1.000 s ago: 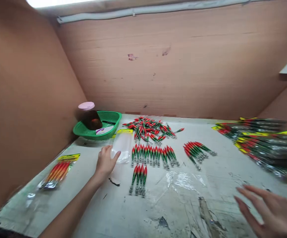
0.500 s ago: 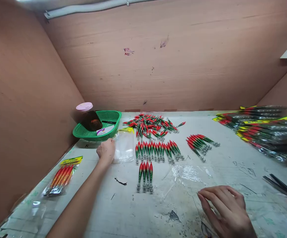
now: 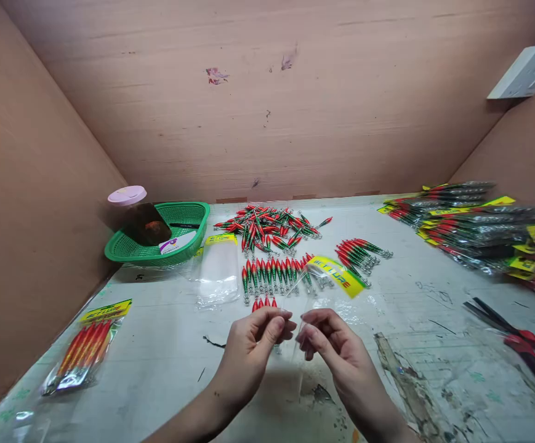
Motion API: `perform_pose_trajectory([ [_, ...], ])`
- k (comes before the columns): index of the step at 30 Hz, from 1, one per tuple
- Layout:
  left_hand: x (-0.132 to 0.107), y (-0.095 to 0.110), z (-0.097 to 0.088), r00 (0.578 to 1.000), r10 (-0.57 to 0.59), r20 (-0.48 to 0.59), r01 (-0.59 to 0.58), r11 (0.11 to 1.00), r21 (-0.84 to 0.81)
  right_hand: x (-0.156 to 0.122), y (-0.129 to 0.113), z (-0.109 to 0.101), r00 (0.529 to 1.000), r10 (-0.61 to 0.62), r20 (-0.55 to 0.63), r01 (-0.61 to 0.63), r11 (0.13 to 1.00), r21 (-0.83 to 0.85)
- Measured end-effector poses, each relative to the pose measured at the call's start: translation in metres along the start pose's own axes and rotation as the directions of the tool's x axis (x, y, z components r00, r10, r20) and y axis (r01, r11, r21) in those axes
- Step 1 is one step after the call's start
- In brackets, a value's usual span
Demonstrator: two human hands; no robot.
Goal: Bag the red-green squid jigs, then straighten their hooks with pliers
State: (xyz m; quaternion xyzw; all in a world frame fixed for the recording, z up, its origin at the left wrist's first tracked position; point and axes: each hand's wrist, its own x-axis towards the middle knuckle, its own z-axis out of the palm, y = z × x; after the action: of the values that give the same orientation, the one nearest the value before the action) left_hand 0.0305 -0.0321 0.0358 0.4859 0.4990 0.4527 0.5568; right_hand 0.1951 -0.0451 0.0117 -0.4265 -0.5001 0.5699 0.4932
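My left hand (image 3: 258,338) and my right hand (image 3: 329,341) meet in front of me, both pinching the lower edge of a clear plastic bag (image 3: 316,289) with a yellow header card (image 3: 335,276). The bag is lifted above the table and tilts away to the right. Under and behind it lie a row of red-and-green fishing lures (image 3: 271,271) and a short group of lures (image 3: 263,301) partly hidden by my left hand. A stack of empty clear bags (image 3: 217,274) lies left of the row.
A loose pile of lures (image 3: 271,224) lies at the back, a small bunch (image 3: 359,252) to its right. Filled packs (image 3: 479,227) are heaped at the right, one filled pack (image 3: 87,344) at the left. A green basket (image 3: 165,237) holds a jar. Red-handled scissors (image 3: 516,338) lie at the right.
My left hand left the stack of empty bags with one bag and came to the centre. My right hand rose from the table and took hold of the same bag.
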Motion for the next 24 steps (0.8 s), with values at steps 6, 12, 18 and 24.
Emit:
perform_pose_trajectory([
  [6, 0.018, 0.006, -0.018, 0.96, -0.266, 0.086, 0.279, 0.899, -0.338, 0.019, -0.013, 0.001, 0.954, 0.064, 0.294, -0.056, 0.998, -0.036],
  [12, 0.034, -0.001, -0.044, 0.924, -0.288, -0.252, 0.078, 0.786, -0.613, 0.016, 0.018, 0.002, 0.92, -0.03, 0.391, 0.312, 0.661, -0.683],
  [18, 0.037, -0.007, -0.05, 0.925, -0.296, -0.239, 0.062, 0.738, -0.672, 0.013, 0.042, 0.008, 0.897, -0.122, 0.424, 0.426, 0.495, -0.758],
  [24, 0.037, -0.007, -0.046, 0.927, -0.274, -0.256, 0.029, 0.733, -0.68, 0.015, 0.042, 0.006, 0.882, -0.179, 0.436, 0.466, 0.472, -0.748],
])
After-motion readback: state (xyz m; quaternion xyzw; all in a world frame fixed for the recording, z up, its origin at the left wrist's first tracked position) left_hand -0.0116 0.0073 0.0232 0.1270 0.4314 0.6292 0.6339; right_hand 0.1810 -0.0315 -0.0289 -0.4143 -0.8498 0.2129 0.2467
